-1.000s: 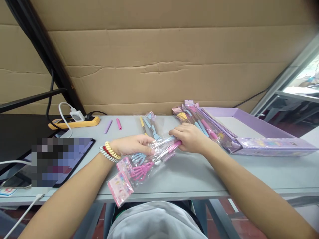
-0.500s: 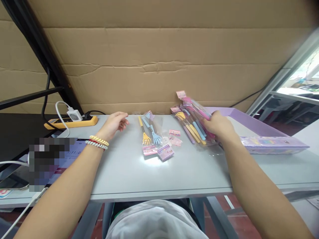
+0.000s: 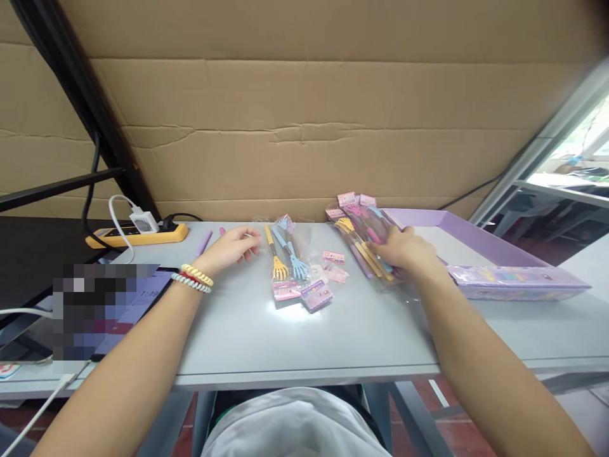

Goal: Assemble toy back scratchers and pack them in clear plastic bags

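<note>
My left hand [image 3: 233, 244] hovers over the left part of the table, fingers loosely curled and apart, with nothing seen in it. Just right of it lie a yellow hand-shaped back scratcher [image 3: 275, 254] and a blue back scratcher [image 3: 292, 254] with clear wrapping. My right hand [image 3: 404, 249] is down on a pile of bagged back scratchers [image 3: 364, 244], its fingers closed around the packets near a pink handle. Pink cards top the bags. My palm hides part of the pile.
A purple open box [image 3: 521, 282] stands at the right. Small pink packets [image 3: 316, 294] lie mid-table. Two purple-pink sticks [image 3: 203, 244] lie behind my left hand. At the left are a yellow power strip [image 3: 137, 235] and a tablet [image 3: 137, 304]; cardboard [image 3: 304, 95] walls the back.
My right hand has lowered the pink bagged back scratcher onto the pile and moved slightly left. My left hand has shifted right, and the purple-pink sticks behind it now show.
</note>
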Action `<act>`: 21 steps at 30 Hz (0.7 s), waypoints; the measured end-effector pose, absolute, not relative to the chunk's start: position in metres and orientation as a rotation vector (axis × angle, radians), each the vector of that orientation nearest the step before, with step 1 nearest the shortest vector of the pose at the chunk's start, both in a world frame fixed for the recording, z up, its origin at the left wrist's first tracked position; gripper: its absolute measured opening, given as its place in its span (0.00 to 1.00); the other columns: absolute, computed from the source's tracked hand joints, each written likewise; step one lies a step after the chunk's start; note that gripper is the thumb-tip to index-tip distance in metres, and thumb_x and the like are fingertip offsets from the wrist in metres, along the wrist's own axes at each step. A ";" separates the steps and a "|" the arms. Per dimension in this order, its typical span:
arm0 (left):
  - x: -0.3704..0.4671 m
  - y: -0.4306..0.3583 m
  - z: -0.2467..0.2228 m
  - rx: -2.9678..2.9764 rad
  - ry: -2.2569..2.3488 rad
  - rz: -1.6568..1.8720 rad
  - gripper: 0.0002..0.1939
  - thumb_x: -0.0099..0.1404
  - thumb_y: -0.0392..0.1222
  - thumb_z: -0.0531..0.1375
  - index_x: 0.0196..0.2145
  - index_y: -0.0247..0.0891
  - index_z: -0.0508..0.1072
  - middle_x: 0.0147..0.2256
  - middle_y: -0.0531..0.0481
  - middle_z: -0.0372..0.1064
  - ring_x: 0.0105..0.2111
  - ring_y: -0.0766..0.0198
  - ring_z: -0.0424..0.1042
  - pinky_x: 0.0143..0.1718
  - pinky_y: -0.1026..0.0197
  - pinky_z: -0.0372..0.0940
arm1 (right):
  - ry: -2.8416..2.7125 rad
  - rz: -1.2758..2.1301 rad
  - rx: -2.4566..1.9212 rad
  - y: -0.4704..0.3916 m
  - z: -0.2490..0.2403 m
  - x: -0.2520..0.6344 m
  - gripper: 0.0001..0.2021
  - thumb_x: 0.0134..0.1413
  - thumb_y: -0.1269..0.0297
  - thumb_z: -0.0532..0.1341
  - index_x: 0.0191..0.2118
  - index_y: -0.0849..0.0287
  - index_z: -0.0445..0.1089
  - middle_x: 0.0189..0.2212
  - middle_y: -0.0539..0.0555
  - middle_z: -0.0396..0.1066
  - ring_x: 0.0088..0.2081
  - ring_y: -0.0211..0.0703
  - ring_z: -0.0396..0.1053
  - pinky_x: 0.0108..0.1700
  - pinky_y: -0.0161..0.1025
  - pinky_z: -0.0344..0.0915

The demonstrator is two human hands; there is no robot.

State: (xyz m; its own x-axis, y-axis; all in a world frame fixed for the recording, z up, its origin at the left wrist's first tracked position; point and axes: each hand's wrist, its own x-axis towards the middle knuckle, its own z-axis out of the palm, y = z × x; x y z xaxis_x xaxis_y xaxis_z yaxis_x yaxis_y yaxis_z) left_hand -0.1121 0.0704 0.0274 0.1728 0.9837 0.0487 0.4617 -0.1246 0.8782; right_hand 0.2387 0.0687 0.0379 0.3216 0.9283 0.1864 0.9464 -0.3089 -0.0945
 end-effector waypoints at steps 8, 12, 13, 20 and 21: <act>-0.111 0.069 0.025 1.856 1.472 0.854 0.14 0.57 0.51 0.55 0.36 0.38 0.68 0.27 0.51 0.69 0.25 0.65 0.67 0.26 0.64 0.60 | -2.150 -0.329 -1.984 0.076 0.025 0.245 0.26 0.52 0.48 0.51 0.49 0.62 0.65 0.49 0.67 0.65 0.51 0.62 0.62 0.46 0.53 0.61; -0.111 0.071 0.018 2.204 1.714 0.750 0.14 0.59 0.48 0.53 0.39 0.39 0.69 0.32 0.48 0.72 0.33 0.58 0.70 0.37 0.59 0.62 | -2.200 -0.165 -2.053 0.076 0.022 0.245 0.31 0.49 0.48 0.54 0.55 0.63 0.61 0.53 0.68 0.62 0.53 0.65 0.61 0.45 0.54 0.62; -0.110 0.071 0.015 2.273 1.750 0.704 0.15 0.60 0.48 0.53 0.40 0.38 0.70 0.35 0.46 0.72 0.35 0.56 0.70 0.39 0.58 0.61 | -2.185 -0.167 -2.065 0.075 0.022 0.243 0.31 0.50 0.48 0.54 0.55 0.64 0.61 0.53 0.69 0.62 0.53 0.66 0.60 0.46 0.55 0.62; -0.080 0.063 0.000 2.617 1.390 0.626 0.23 0.65 0.49 0.48 0.53 0.39 0.68 0.53 0.42 0.62 0.54 0.52 0.59 0.55 0.51 0.55 | -2.286 -0.343 -1.555 0.069 0.021 0.218 0.32 0.53 0.52 0.55 0.61 0.63 0.54 0.59 0.68 0.55 0.60 0.63 0.51 0.56 0.58 0.55; -0.077 0.063 -0.001 2.626 1.353 0.583 0.23 0.65 0.50 0.47 0.53 0.41 0.68 0.54 0.43 0.62 0.55 0.52 0.58 0.56 0.50 0.54 | -2.345 -0.305 -1.461 0.067 0.019 0.213 0.32 0.54 0.51 0.55 0.61 0.62 0.54 0.60 0.66 0.55 0.61 0.61 0.51 0.57 0.58 0.54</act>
State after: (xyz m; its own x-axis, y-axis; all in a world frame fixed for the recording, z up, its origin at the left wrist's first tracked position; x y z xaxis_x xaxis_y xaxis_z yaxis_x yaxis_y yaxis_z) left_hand -0.0770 0.0626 -0.0010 0.5231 0.8057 0.2780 0.7552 -0.5893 0.2871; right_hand 0.2126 0.0668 0.0193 -0.4003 0.8193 0.4105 0.8971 0.4417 -0.0068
